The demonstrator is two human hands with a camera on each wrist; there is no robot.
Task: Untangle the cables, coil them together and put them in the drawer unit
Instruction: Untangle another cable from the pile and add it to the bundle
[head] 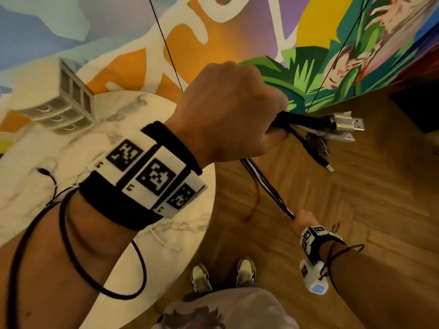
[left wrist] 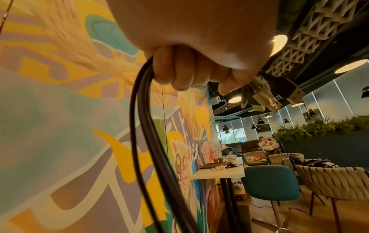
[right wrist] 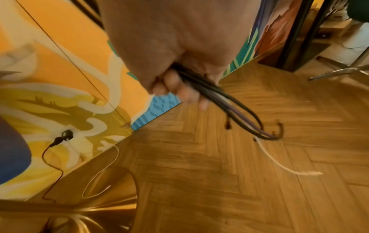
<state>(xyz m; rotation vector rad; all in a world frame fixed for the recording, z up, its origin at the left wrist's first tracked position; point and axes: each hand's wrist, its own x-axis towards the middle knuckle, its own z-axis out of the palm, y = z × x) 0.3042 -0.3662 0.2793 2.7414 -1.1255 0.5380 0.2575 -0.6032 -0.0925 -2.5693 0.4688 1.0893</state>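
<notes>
My left hand point(head: 234, 110) is raised high and grips a bundle of cables point(head: 268, 186) near one end; several plugs point(head: 344, 129) stick out past the fist. In the left wrist view the same left hand point(left wrist: 191, 69) curls round black cables point(left wrist: 143, 134), with USB plugs point(left wrist: 267, 97) beyond the fingers. The bundle runs taut down to my right hand point(head: 305, 218), low over the floor. In the right wrist view that right hand point(right wrist: 179, 88) grips black, purple and white cables point(right wrist: 235, 110) whose loose ends dangle. The white drawer unit point(head: 64, 100) stands on the round marble table point(head: 166, 229).
A black cable end point(head: 45, 173) lies on the table at the left. A painted mural wall point(head: 213, 43) stands behind. Wooden herringbone floor point(right wrist: 219, 173) stretches to the right. My feet point(head: 223, 274) stand by the table's edge. Chairs point(left wrist: 271, 182) and tables fill the room beyond.
</notes>
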